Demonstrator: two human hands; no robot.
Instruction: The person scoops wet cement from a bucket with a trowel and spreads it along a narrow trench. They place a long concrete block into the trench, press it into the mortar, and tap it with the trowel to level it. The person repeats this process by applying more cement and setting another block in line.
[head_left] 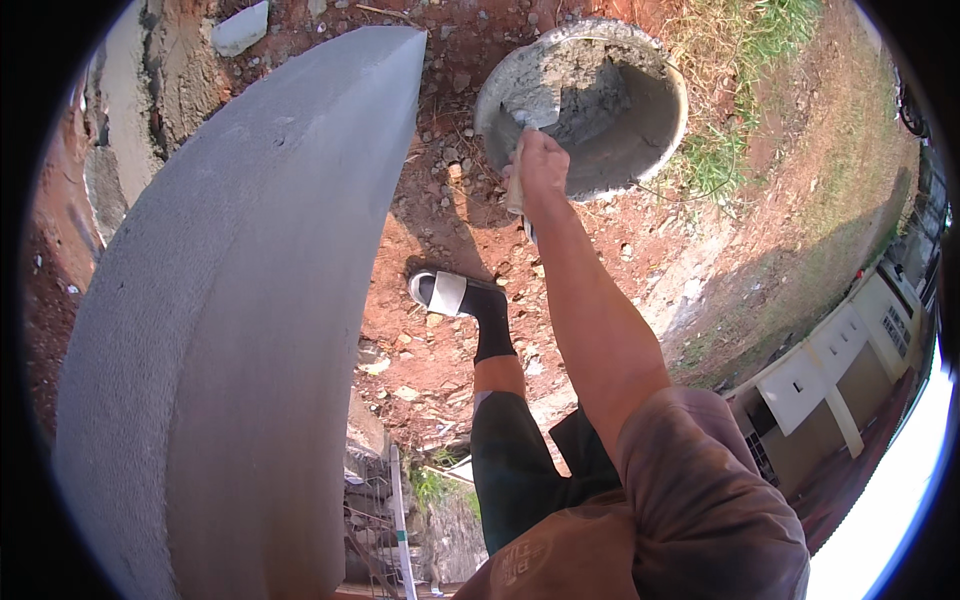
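Note:
My right hand (543,165) is closed around the handle of a trowel (538,108), at the near left rim of a round mortar tub (678,105). The blade reaches inside the tub, over wet grey mortar (598,100). Mortar also coats the tub's inner wall and rim. My left hand is out of view. To the left runs a long wall (275,260) with a smooth grey cement face and a rougher top, its shape bent by the lens.
My foot in a sandal (448,293) stands on red, stony soil between wall and tub. Grass (745,90) grows right of the tub. A white-banded strip (402,520) leans by the wall's near end. A building (830,370) stands at far right.

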